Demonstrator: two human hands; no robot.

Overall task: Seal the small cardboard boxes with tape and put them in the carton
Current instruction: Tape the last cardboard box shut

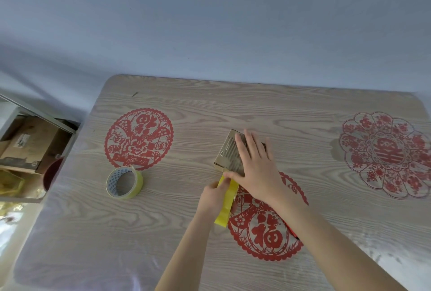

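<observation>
While the right grip (256,169) presses flat on the box (229,153), the left grip (214,195) pinches tape (227,209) beside it.

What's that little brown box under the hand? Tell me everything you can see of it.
The small cardboard box is brown corrugated card, closed, lying flat on the wood-grain table near its middle, turned at an angle. The right hand presses flat on its top, fingers spread. A yellow tape strip runs from its near edge, pinched by the left hand. Glossy streaks on top may be tape.
</observation>
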